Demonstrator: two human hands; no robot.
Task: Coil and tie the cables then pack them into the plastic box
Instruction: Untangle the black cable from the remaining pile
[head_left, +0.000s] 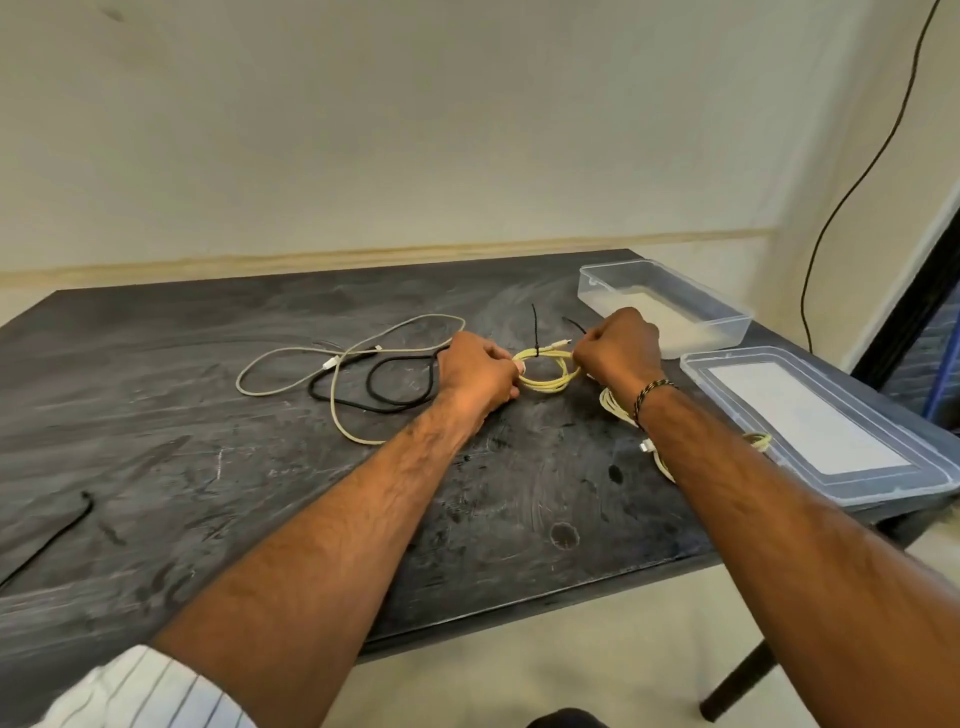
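Two hands, the left hand (478, 370) and right hand (618, 344), curl around opposite sides of a coiled yellow cable (548, 370) on the dark table (260, 493), near the clear plastic box (662, 306).

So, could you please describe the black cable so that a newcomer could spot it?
On the dark table, look just left of the left hand. The black cable lies there in loose loops, crossing a grey cable; the yellow coil is between the hands.
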